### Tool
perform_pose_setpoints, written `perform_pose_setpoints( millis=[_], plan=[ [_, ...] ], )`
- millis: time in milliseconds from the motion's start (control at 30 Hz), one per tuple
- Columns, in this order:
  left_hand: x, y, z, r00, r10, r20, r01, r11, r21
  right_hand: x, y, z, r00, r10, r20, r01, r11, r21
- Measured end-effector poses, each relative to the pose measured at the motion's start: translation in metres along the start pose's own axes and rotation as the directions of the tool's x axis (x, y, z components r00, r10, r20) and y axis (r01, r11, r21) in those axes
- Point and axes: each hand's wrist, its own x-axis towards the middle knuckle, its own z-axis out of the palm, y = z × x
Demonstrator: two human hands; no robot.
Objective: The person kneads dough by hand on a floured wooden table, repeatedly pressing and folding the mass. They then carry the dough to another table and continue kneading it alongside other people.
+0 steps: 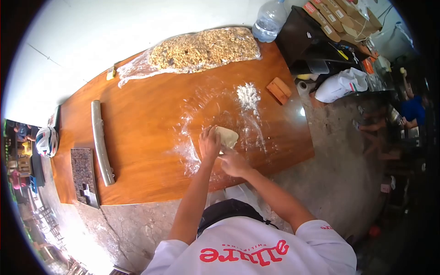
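A pale, flattened piece of dough (228, 137) lies on the wooden table (137, 119), with scattered flour around it. My left hand (210, 142) rests against the dough's left edge, its fingers close together and bent. At the dough's lower edge is my right hand (233, 163), its fingers curled; whatever is between them is too small to make out. A heap of white flour (248, 96) sits beyond the dough. To its right is a brown wooden block (278, 90).
A clear bag of yellow-brown pieces (206, 49) and a large water bottle (269, 21) stand along the far edge. A long grey roll (102, 142) and a dark patterned board (84, 177) lie at left. People are in the background at right.
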Motion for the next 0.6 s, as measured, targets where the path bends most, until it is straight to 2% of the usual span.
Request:
perform_pose_setpoints(
  millis=[33,67,100,133,167,200,233,267,300,333,367,400,467,500,567,600],
  plan=[
    [-0.011,0.006,-0.002,0.999,0.006,-0.052,-0.005,1.0,0.017,-0.004,0.014,-0.008,0.995,0.1,0.018,-0.101,0.948,0.302],
    [-0.022,0.01,-0.005,0.999,0.005,-0.053,-0.004,1.0,0.019,-0.007,0.023,-0.012,0.98,0.187,0.065,-0.19,0.798,0.573],
    [-0.039,0.011,-0.008,0.998,0.03,-0.046,-0.031,0.999,-0.026,-0.01,0.027,-0.001,0.931,0.275,-0.242,-0.083,0.801,0.593],
    [-0.054,0.01,-0.013,0.998,0.058,-0.04,-0.06,0.996,-0.07,-0.006,0.025,0.001,0.931,0.276,-0.24,-0.082,0.796,0.6],
    [-0.068,0.008,-0.018,0.998,0.059,-0.035,-0.061,0.996,-0.061,0.003,0.024,0.002,0.837,0.303,-0.455,-0.027,0.854,0.52],
    [-0.083,0.006,-0.025,0.996,0.074,0.059,-0.063,0.984,-0.169,0.009,0.021,0.005,0.701,0.303,-0.645,0.002,0.905,0.426],
    [-0.095,0.006,-0.031,0.984,0.093,0.151,-0.048,0.96,-0.275,0.011,0.018,0.013,0.702,0.311,-0.64,-0.001,0.9,0.437],
    [-0.103,0.005,-0.036,0.983,0.089,0.159,-0.044,0.962,-0.269,0.013,0.014,0.021,0.734,0.185,-0.654,-0.004,0.963,0.268],
    [-0.106,0.006,-0.04,0.991,0.077,0.109,-0.056,0.981,-0.186,0.016,0.013,0.029,0.762,0.057,-0.645,0.001,0.996,0.089],
    [-0.106,0.004,-0.039,0.996,0.067,0.06,-0.06,0.993,-0.102,0.016,0.014,0.039,0.764,0.065,-0.641,-0.003,0.995,0.097],
    [-0.103,0.003,-0.032,0.997,0.061,0.038,-0.052,0.98,-0.19,0.014,0.015,0.049,0.757,0.107,-0.644,-0.008,0.988,0.154],
    [-0.098,0.0,-0.022,0.997,0.054,0.046,-0.044,0.98,-0.193,0.014,0.018,0.06,0.751,0.148,-0.644,-0.016,0.978,0.207],
    [-0.091,-0.004,-0.001,0.967,0.221,0.124,-0.227,0.973,0.033,0.016,0.027,0.073,0.775,0.18,-0.606,-0.075,0.978,0.194],
    [-0.087,-0.001,0.005,0.982,0.133,0.135,-0.141,0.989,0.044,0.021,0.028,0.07,0.776,0.199,-0.599,-0.103,0.976,0.191],
    [-0.063,-0.007,0.013,0.984,0.12,0.129,-0.124,0.992,0.027,0.035,0.034,0.06,0.784,0.224,-0.579,-0.14,0.973,0.186],
    [-0.046,-0.01,0.018,0.986,0.12,0.116,-0.123,0.992,0.018,0.048,0.041,0.048,0.818,0.194,-0.542,-0.162,0.981,0.107]
  ],
)
